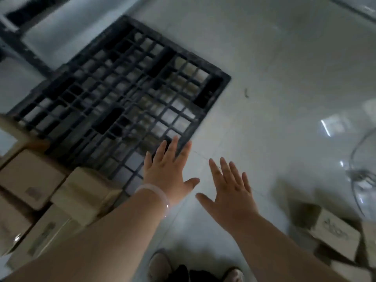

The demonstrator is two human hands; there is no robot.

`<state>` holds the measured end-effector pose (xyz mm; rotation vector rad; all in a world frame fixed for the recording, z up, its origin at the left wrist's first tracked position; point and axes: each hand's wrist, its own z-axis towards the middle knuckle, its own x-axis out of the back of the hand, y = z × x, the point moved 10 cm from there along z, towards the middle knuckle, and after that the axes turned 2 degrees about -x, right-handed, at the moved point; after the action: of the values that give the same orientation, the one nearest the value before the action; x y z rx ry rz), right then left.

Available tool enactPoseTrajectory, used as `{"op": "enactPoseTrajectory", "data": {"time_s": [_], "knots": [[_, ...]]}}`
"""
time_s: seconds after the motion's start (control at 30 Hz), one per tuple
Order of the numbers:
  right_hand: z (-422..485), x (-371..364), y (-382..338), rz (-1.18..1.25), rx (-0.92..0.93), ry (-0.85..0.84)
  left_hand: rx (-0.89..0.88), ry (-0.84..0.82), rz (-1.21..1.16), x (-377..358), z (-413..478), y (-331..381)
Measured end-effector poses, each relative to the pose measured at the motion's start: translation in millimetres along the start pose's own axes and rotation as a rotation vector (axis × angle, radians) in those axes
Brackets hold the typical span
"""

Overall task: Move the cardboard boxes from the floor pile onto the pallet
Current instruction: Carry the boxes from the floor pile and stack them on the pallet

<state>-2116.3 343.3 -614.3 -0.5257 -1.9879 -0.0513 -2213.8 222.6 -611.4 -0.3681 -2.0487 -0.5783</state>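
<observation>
A black plastic grid pallet (122, 94) lies flat on the pale floor with nothing on its top. Several tan cardboard boxes (32, 178) lie in a pile at the left, beside the pallet's near edge. More boxes (335, 231) sit at the lower right. My left hand (168, 169), with a pale bangle on the wrist, is stretched out flat over the pallet's near corner, fingers straight, holding nothing. My right hand (230, 192) is spread open above bare floor, just right of the pallet, also holding nothing.
A dark metal rack frame (22, 43) runs along the back left behind the pallet. Clear plastic wrap (362, 176) lies on the floor at the right. My feet (195, 269) stand at the bottom edge. Pale floor (284, 78) stretches right of the pallet.
</observation>
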Motion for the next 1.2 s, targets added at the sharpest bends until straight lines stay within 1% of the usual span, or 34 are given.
{"op": "enactPoseTrajectory", "data": {"time_s": [0.17, 0.23, 0.37, 0.5, 0.6, 0.9, 1.0, 1.1, 1.2], "knots": [[-64.5, 9.3, 119.9, 0.102, -0.231, 0.082, -0.204, 0.001, 0.022, -20.6, 5.7, 142.5], [-97.9, 4.7, 168.5, 0.133, -0.316, 0.094, -0.262, -0.026, 0.007, -39.3, 0.8, 198.4], [-177.4, -24.0, 253.7, 0.21, -0.473, 0.078, -0.357, -0.113, 0.023, -89.8, -24.4, 297.3], [-259.8, -63.6, 323.7, 0.314, -0.626, 0.049, -0.464, -0.192, 0.078, -144.2, -61.3, 379.0], [-308.6, -90.6, 368.3, 0.415, -0.724, 0.054, -0.533, -0.239, 0.141, -181.4, -84.7, 430.0], [-420.3, -176.7, 498.2, 0.61, -0.941, 0.063, -0.721, -0.31, 0.319, -286.1, -133.3, 566.4], [-457.1, -213.0, 538.2, 0.672, -1.036, 0.043, -0.82, -0.309, 0.35, -324.7, -150.6, 614.4], [-486.8, -259.1, 569.2, 0.765, -1.142, 0.036, -0.906, -0.343, 0.401, -374.6, -162.7, 647.8], [-506.2, -316.5, 590.9, 0.884, -1.27, 0.043, -0.961, -0.416, 0.479, -432.8, -166.9, 664.1]]}}
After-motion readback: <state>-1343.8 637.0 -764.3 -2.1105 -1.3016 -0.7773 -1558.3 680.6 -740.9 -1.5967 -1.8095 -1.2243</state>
